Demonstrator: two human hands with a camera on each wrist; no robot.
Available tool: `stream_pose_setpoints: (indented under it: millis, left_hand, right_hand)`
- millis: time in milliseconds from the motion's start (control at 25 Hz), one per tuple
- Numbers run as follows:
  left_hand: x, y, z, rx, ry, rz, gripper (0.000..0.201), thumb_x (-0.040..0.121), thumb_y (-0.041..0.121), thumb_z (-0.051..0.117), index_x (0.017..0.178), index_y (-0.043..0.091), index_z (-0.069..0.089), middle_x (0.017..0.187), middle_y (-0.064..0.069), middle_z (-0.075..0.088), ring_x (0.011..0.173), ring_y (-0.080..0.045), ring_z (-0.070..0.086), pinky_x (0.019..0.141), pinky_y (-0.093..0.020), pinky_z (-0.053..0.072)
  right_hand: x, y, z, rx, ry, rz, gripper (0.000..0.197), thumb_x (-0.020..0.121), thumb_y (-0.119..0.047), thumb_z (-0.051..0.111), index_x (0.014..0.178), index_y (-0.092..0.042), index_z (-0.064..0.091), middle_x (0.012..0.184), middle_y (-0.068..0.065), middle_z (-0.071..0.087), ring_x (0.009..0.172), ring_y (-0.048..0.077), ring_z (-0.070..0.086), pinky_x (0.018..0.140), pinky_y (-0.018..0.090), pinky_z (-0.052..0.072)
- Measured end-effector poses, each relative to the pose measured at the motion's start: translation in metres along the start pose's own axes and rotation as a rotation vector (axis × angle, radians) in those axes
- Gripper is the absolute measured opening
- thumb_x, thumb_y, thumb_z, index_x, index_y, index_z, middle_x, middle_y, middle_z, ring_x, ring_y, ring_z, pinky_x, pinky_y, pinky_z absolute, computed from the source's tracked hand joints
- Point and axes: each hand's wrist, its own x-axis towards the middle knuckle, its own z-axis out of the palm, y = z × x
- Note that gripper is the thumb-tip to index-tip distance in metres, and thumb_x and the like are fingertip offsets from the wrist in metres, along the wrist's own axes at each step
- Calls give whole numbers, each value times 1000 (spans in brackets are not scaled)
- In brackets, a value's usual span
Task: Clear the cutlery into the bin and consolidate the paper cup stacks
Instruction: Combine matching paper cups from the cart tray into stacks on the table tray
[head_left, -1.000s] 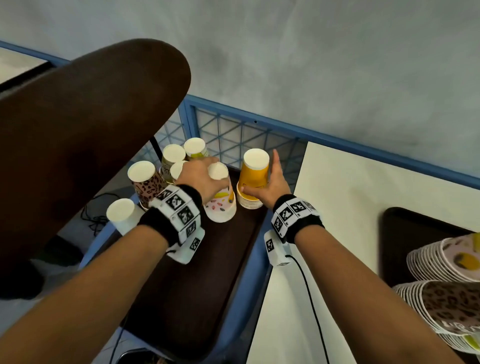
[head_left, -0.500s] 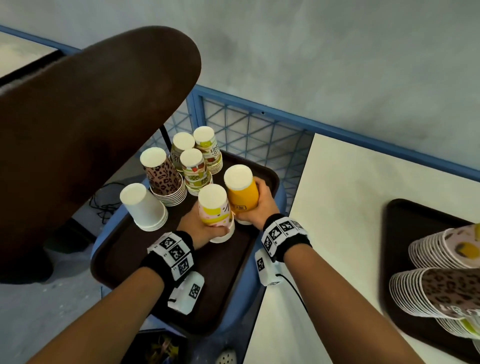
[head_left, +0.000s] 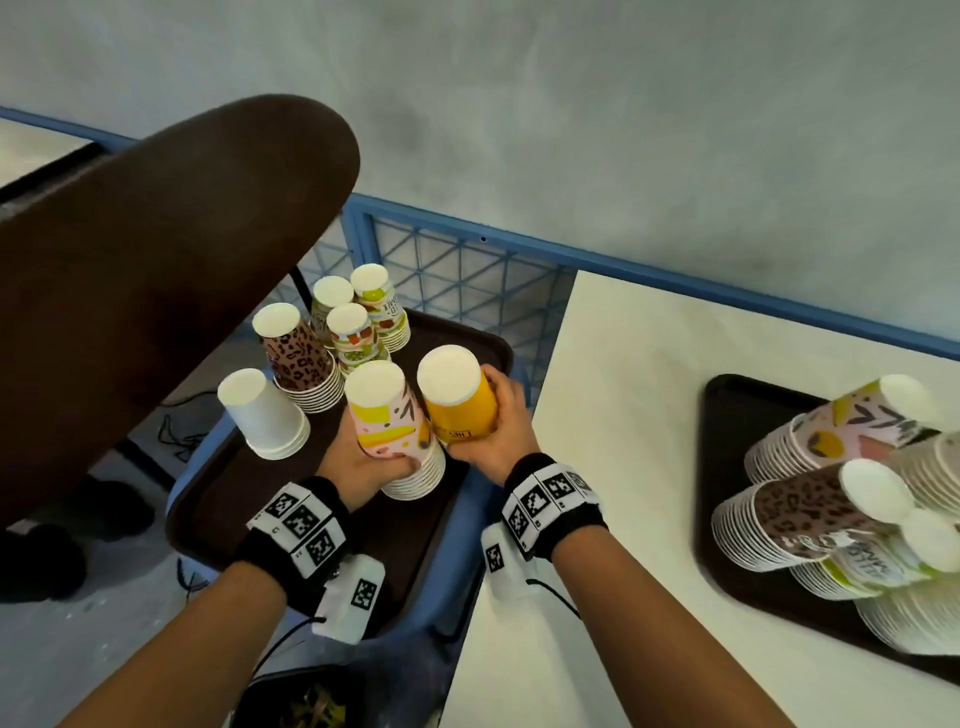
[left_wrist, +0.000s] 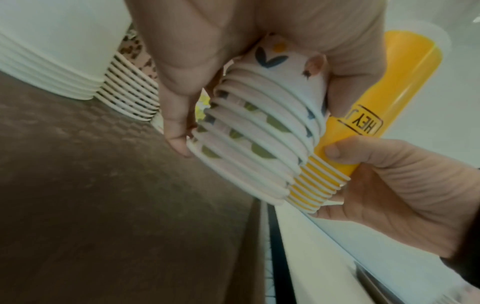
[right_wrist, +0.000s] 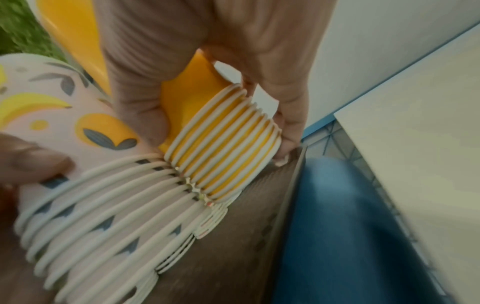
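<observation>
On the brown tray (head_left: 218, 499) left of the table (head_left: 623, 415), left grip (head_left: 363, 457) clasping the pink stack (head_left: 395, 421), right grip (head_left: 498, 426) clasping the yellow stack (head_left: 462, 400), rims touching.

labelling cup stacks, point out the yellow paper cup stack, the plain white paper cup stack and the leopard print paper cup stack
yellow paper cup stack (head_left: 465, 408), head view, side wall
plain white paper cup stack (head_left: 267, 415), head view, side wall
leopard print paper cup stack (head_left: 296, 353), head view, patterned side

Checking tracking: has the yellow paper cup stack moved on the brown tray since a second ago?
Yes. The yellow paper cup stack, gripped by the right hand, came toward the person, away from the brown tray's far rim.
</observation>
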Motion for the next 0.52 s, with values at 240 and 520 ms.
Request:
stream_pose_setpoints:
  millis: [240,520]
  left_hand:
    - [-49,47,70,-116,-173,82,108,31,26,83,127,5,37,110,-3,61,98,-12,63,87,-29,52]
    - [-118,117,194,-224,-311,172,112,31,44,91,125,3,44,108,-4,69,95,-9,68,77,-19,54]
  right_hand:
    - [-87,2,-86,42,101,-2,88,42,-32,77,109,-58,26,131,1,42,122,30,40,103,47,40]
    - [-195,1,-224,77,317,-165,84,45,-37,81,107,-65,31,119,-10,54,114,19,51,99,44,45]
